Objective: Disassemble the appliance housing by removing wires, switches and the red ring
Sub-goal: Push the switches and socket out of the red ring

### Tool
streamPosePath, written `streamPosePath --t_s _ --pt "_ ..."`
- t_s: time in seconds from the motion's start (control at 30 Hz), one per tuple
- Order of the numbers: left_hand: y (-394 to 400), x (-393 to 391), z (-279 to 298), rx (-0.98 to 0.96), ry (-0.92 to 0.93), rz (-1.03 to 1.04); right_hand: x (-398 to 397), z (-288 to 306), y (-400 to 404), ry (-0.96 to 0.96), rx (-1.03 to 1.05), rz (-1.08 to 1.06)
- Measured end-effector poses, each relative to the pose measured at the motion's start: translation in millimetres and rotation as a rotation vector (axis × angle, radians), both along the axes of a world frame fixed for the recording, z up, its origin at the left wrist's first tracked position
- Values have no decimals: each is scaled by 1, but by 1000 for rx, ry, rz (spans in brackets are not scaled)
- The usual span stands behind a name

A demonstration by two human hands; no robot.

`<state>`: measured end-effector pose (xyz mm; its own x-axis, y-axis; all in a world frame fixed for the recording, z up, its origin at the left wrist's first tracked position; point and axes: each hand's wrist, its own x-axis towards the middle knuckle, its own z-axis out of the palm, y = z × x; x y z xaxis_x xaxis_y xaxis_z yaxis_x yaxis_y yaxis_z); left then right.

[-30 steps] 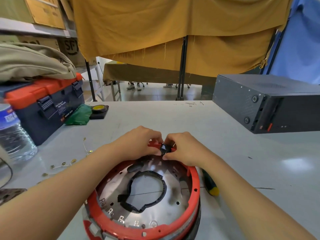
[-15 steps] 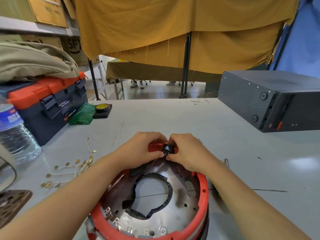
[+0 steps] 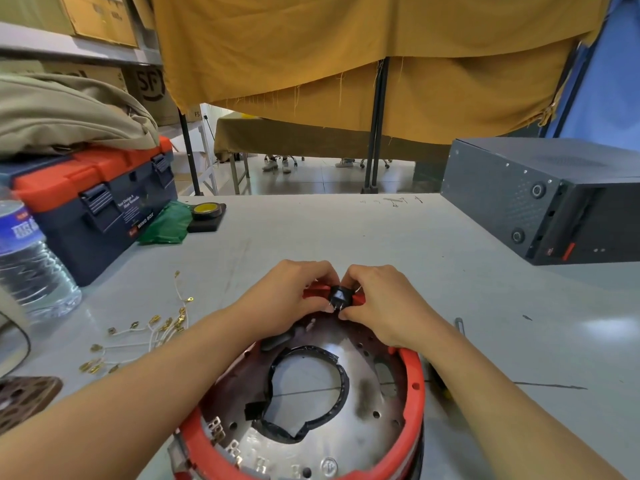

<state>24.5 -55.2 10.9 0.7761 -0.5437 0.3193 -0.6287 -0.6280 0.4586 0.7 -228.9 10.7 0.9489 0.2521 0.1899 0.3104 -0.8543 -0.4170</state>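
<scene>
One black rocker switch (image 3: 337,296) sits in the far rim of the one red ring (image 3: 414,386) atop the round metal housing (image 3: 363,420). My left hand (image 3: 287,299) and right hand (image 3: 384,303) both pinch it. Loose white wires (image 3: 152,336) lie left.

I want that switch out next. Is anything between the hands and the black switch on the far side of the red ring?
Nothing visible: the left hand and right hand already pinch the black switch from both sides, where it sits in the red ring.
</scene>
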Motion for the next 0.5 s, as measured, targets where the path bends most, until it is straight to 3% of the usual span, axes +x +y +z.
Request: streamPosePath --t_s 0.33,0.5 --pt "0 0 1 44 -1 -10 -1 -1 1 -64 -110 6" --pt "1 0 1 0 -1 -9 -2 0 1 -85 -64 26"
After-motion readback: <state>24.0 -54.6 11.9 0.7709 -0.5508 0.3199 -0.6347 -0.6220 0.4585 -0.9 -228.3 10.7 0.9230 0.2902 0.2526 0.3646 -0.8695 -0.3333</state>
